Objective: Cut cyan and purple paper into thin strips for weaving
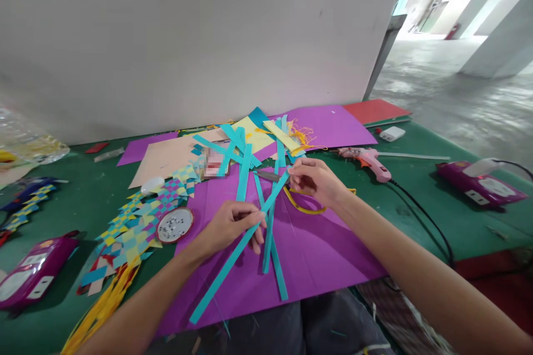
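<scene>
A long teal strip [227, 269] runs diagonally between my hands over a purple sheet [328, 255]. My left hand [237, 226] pinches it around its middle, between thumb and fingers. At the strip's upper end, my right hand [310, 177] grips the tip with closed fingers. Other teal strips [278, 272] lie below and behind the held one. Scissors with yellow handles [306, 209] rest on the purple sheet under my right hand, their blades pointing left and partly hidden by the strips.
Woven paper pieces [135, 227] and a round white dish [175, 225] lie to the left. On the right are a pink glue gun [368, 162] with a black cord and a magenta power box [483, 184]. A white panel [200, 50] stands behind the green table [420, 194].
</scene>
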{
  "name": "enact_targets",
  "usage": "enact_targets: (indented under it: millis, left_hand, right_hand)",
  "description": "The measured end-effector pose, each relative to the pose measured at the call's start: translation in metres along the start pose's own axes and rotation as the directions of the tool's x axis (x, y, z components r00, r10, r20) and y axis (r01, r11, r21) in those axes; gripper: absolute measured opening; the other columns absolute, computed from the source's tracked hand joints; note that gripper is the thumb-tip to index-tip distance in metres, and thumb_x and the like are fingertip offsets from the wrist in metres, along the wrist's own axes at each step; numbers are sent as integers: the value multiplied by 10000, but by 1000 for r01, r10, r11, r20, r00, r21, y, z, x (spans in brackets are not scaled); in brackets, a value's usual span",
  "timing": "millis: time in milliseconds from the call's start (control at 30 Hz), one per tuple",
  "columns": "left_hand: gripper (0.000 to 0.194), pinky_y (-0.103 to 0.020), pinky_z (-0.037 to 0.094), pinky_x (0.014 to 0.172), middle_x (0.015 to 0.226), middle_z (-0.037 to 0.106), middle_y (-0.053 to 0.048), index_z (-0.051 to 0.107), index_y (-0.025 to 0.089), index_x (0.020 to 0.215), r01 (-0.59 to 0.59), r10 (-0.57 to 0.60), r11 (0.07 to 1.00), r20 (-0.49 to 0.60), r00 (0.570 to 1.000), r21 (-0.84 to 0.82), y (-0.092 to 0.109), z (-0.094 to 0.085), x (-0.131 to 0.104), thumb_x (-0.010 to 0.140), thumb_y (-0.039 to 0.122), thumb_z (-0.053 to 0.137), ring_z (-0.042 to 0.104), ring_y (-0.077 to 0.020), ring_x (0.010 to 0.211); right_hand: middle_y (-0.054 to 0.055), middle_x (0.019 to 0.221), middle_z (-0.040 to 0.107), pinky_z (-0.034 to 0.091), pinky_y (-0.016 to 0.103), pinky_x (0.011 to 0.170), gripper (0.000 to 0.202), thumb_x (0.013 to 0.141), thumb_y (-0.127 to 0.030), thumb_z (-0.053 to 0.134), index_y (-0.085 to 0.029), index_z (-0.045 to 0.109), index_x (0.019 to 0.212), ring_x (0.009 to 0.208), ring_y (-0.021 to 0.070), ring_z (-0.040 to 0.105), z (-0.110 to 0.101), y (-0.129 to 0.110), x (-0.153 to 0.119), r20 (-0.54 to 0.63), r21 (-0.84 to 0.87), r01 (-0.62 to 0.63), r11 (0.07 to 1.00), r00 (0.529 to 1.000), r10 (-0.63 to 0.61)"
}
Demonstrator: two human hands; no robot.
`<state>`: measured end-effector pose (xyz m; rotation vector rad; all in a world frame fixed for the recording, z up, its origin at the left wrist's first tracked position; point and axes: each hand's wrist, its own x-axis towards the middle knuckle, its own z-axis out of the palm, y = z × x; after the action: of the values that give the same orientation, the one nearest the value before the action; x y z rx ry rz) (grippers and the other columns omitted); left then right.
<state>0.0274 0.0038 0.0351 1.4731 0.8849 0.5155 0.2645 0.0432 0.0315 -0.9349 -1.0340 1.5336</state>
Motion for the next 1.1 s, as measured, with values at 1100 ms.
enact_targets:
  millis: [1100]
  left_hand:
    - [284,-219,464,495,597,639,12,587,147,746,10,-3,995,-77,997,99,-3,-3,8,862,405,561,604,-108,443]
  right_hand:
    - [-32,517,524,293,174,397,316,834,-396,586,-151,514,649,442,66,498,30,20,-17,372,-310,36,950,924,86]
